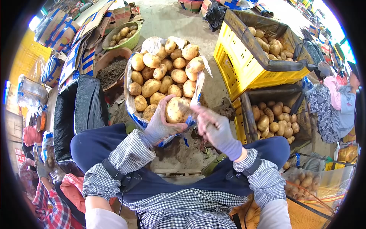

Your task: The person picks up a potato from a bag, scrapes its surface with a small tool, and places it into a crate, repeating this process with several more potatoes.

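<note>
A large pale potato (176, 111) is held in my gloved left hand (160, 124), with the fingers curled round its left side and underside. My gloved right hand (219, 131) is at the potato's right side, its fingers bent together and smeared by motion. From those fingers a brownish blur reaches onto the potato's face; I cannot make out what it is. Just beyond my hands stands a plastic-lined box (199, 91) heaped with potatoes (166, 83).
Two yellow crates (238, 70) of potatoes, dark-lined, stand at the right. On the left are a black-lined box (88, 105), a tub of soil (112, 72) and a green basin (133, 41) of potatoes. Other people (333, 103) sit at both edges.
</note>
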The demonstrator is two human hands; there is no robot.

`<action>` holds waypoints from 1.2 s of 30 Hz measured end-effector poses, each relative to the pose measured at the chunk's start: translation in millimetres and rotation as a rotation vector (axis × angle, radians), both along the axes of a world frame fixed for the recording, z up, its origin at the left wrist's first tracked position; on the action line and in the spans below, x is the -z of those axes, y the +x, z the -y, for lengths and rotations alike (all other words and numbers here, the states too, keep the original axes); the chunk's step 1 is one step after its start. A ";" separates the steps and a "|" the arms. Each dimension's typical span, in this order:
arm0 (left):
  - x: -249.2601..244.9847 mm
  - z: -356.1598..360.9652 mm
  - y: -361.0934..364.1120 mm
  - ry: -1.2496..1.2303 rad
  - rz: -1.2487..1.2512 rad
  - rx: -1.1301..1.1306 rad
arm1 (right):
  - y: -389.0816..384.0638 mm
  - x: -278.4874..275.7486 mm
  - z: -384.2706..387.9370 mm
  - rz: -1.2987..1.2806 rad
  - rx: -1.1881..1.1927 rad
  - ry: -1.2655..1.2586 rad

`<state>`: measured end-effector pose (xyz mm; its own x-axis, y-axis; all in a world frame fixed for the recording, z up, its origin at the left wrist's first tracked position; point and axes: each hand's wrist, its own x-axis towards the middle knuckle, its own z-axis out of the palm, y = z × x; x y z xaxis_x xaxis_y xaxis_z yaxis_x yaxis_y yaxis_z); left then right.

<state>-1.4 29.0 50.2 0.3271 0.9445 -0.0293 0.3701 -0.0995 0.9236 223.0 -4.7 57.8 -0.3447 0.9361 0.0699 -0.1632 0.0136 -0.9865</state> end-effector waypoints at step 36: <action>-8.8 8.7 9.5 -0.423 0.585 0.019 | -7.2 -5.9 6.5 -0.052 -0.016 0.008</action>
